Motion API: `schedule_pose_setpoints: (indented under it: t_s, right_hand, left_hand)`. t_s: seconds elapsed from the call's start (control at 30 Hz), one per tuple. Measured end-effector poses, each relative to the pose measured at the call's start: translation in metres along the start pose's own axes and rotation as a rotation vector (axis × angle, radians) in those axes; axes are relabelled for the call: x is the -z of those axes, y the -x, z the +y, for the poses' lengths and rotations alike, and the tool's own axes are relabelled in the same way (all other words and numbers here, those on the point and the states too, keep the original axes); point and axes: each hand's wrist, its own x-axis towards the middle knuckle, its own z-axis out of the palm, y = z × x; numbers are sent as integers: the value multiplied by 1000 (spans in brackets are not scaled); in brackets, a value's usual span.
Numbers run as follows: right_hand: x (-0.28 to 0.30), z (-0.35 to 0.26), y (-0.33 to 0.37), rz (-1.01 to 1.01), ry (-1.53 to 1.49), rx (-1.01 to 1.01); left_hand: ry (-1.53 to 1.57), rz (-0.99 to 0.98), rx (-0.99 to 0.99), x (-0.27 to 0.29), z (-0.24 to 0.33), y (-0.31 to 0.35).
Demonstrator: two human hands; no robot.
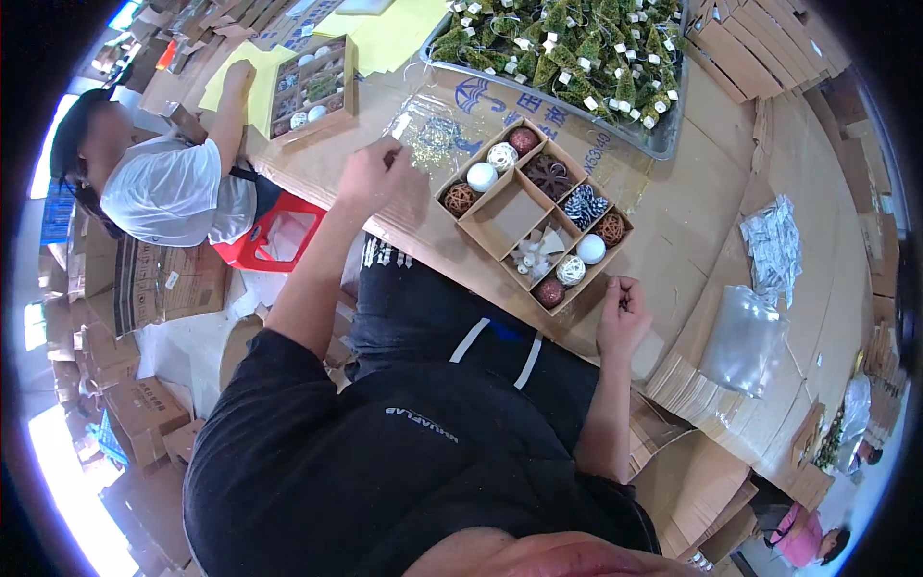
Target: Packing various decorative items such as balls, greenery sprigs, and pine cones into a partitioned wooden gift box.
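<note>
A divided cardboard box (508, 252) lies tilted on the work table before me. In its outer compartments sit brown glitter balls (549, 292), white balls (482, 176), white string balls (502, 157) and brown wicker balls (460, 199). Between them are a dark brown pinecone-like piece (549, 177), a blue pinecone with white edges (585, 207) and small white pieces (538, 254). One larger compartment shows its bare bottom. My left hand (383, 179) hovers left of the box, slightly blurred, fingers curled. My right hand (623, 319) is closed beside the box's near right corner. Whatever either might hold is hidden.
A metal tray (663, 144) of small green trees with white bases stands behind the box. Gold glitter bits (435, 144) lie near my left hand. A co-worker (173, 183) sits at left by a similar filled box (317, 87). Clear plastic bags (745, 341) lie at right.
</note>
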Motion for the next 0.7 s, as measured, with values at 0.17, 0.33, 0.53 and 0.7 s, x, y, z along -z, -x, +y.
schedule_pose_setpoints:
  t_s: [0.17, 0.33, 0.53, 0.7]
  right_hand:
    - [2, -4, -1, -16, 54, 5]
    - [-4, -3, -1, -9, 209, 23]
    - [-8, 6, -11, 11, 130, 90]
    - [-12, -1, -9, 7, 230, 96]
  left_hand:
    - [-259, -1, -110, -29, 3, 1]
    - [-208, 9, -120, -32, -4, 0]
    - [-35, 192, -125, -38, -10, 2]
    - [472, 462, 1, -38, -51, -9]
